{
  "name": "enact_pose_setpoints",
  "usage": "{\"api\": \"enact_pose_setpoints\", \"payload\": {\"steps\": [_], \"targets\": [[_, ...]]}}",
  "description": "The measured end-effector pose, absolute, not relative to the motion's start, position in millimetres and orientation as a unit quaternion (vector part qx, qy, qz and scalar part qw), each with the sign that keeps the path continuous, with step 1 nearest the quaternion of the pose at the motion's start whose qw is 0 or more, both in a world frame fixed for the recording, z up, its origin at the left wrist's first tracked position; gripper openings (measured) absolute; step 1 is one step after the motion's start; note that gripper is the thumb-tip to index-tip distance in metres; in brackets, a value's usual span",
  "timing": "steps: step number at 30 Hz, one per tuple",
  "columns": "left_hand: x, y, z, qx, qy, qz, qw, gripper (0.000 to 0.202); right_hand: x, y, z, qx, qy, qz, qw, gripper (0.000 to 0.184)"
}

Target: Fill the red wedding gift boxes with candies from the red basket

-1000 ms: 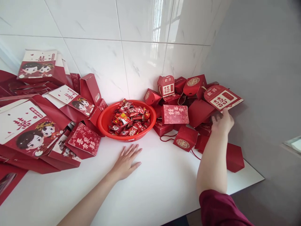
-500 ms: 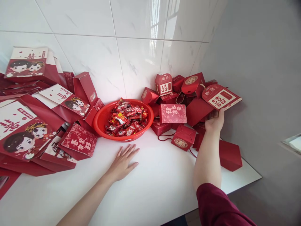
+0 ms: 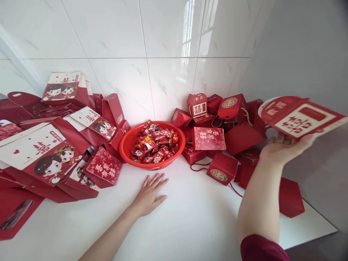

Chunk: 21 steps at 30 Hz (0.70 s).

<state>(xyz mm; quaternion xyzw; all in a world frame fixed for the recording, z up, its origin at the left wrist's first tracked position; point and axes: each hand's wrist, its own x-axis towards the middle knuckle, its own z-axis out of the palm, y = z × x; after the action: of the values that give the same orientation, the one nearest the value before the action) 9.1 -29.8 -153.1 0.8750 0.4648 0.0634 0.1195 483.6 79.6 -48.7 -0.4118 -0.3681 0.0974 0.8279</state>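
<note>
My left hand (image 3: 150, 195) lies flat on the white table (image 3: 187, 214), palm down with fingers spread, just in front of the red plastic basket (image 3: 125, 156). Wrapped candies (image 3: 154, 142) are heaped inside that basket. Over the right end of the table, my right hand (image 3: 285, 148) is raised with the palm turned up, gripping a red and cream gift box (image 3: 304, 117) from beneath. The box is tilted, its printed side facing me, and it hides part of my fingers. Below and left of it are several small red boxes (image 3: 221, 168), some with cords.
On the left is a pile of larger red and white boxes with cartoon couples (image 3: 51, 156). A pink-red box (image 3: 208, 139) rests among the small boxes on the right. White tiled wall (image 3: 116, 79) closes off the back, and a grey surface (image 3: 304, 54) stands at the right.
My right hand has lifted the gift box up and to the right, away from the pile. The view has shifted a little. My left hand stays flat on the table.
</note>
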Motion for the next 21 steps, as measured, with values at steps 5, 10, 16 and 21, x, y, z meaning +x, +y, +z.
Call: {"api": "enact_pose_setpoints", "payload": {"steps": [5,10,16,21], "targets": [[15.3,-27.0,-124.9,0.864,0.460,0.096,0.182,0.045,418.2,40.2,-2.6,-0.283,-0.434,0.285,0.806,0.072],[20.2,-33.4,-34.2,0.830,0.463,0.241,0.200,0.023,329.9,30.6,0.3,-0.341,-0.464,0.499,0.648,0.066],[22.5,-49.5,32.8,0.808,0.447,0.367,0.114,0.078,271.8,28.9,-33.4,-0.344,-0.510,0.714,0.336,0.069],[21.8,-57.0,28.7,0.845,0.441,0.245,0.175,0.042,255.3,20.6,-42.5,-0.393,-0.586,0.700,0.112,0.088]]}}
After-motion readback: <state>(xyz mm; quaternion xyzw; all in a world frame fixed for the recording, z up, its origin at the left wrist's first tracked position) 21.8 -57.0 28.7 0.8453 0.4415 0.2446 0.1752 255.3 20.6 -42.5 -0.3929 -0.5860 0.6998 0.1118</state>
